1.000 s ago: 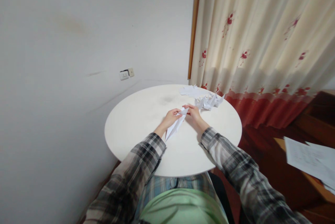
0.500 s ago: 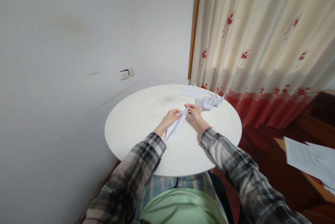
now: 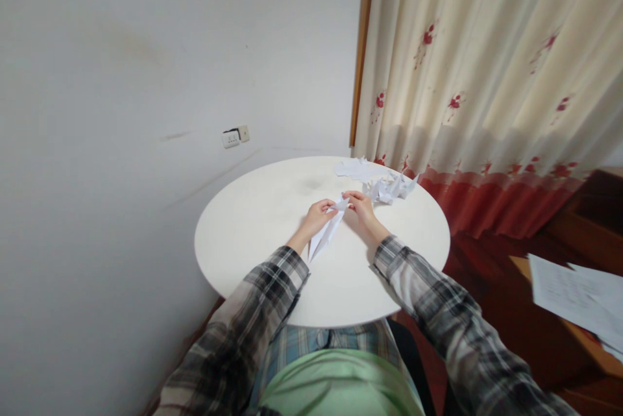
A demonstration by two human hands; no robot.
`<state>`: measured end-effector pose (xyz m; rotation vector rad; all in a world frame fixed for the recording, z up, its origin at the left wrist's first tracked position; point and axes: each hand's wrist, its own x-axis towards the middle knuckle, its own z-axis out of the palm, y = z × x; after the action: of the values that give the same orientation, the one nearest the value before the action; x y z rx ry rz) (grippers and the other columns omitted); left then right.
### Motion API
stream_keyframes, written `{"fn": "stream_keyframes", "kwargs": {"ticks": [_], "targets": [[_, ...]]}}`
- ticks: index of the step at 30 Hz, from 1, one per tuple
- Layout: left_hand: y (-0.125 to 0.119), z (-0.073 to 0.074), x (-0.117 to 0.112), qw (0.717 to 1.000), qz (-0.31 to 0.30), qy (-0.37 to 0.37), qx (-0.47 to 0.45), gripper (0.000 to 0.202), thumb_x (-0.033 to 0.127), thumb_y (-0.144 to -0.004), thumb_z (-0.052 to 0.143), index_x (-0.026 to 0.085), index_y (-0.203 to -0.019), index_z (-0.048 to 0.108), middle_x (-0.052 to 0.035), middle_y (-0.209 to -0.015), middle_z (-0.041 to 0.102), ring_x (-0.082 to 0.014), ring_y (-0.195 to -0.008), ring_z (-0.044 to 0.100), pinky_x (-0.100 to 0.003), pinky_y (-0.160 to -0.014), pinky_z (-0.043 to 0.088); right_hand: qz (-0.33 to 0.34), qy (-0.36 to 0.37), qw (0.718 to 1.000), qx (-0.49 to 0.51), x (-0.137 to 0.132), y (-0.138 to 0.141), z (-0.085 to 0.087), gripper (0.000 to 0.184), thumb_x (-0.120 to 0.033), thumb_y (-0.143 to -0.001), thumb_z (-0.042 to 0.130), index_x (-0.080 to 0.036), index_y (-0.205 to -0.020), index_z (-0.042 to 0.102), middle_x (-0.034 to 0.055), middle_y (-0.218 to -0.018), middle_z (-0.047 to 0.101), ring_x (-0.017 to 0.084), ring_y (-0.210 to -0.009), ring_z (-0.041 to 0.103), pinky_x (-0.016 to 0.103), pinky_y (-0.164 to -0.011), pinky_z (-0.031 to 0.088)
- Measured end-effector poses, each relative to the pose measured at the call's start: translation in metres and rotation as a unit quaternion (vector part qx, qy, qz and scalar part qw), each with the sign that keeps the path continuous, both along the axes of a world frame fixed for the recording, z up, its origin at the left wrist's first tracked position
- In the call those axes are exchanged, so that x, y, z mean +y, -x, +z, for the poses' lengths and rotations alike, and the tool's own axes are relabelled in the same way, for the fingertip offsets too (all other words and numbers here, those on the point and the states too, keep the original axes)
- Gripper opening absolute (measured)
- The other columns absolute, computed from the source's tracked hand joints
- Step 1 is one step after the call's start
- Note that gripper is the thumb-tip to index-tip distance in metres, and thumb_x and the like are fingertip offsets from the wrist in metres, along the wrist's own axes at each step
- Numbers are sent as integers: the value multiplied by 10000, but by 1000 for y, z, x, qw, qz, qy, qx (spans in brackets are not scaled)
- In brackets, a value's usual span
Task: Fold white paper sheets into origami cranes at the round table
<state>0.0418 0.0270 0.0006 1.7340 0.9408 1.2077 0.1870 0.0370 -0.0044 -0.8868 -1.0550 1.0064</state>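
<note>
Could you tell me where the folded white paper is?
Head view: the folded white paper is held at its far tip between the left hand and right hand, at the middle of the round table, near the paper pile.

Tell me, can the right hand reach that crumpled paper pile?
Probably yes: the right hand sits just beside the crumpled paper pile, nothing lying between them, though it is pinching the folded paper now.

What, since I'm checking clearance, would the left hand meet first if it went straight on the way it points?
Likely the right hand, which pinches the same folded paper at its tip; the left hand points straight at it. Depth is hard to judge.
</note>
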Motion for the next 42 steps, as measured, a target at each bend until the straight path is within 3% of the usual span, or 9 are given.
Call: {"fn": "stream_keyframes", "kwargs": {"ticks": [14,28,42], "targets": [[1,-1,1,1000,-1,-2,18,148,197,-618,600,143,-756,604,-37,-797,652,-172,-781,590,-318,-831,420,24,-10,999,27,0,-2,0,104,-234,-557,578,-220,-627,653,-10,-725,639,137,-674,543,235,-576,409],[-2,0,-1,1000,-4,11,21,154,176,-603,603,141,-752,612,-33,-794,660,-172,-779,596,-304,-793,438,5,0,1000,17,7,-3,-6,94,-199,-514,561,-202,-591,614,-20,-636,603,133,-613,524,252,-574,409],[-2,0,-2,1000,-18,15,9,150,195,-598,621,143,-738,603,-31,-784,654,-163,-758,594,-300,-786,439,-3,6,1000,3,5,-3,-5,98,-263,-548,570,-199,-614,603,-16,-626,586,133,-604,526,260,-585,416]]}}
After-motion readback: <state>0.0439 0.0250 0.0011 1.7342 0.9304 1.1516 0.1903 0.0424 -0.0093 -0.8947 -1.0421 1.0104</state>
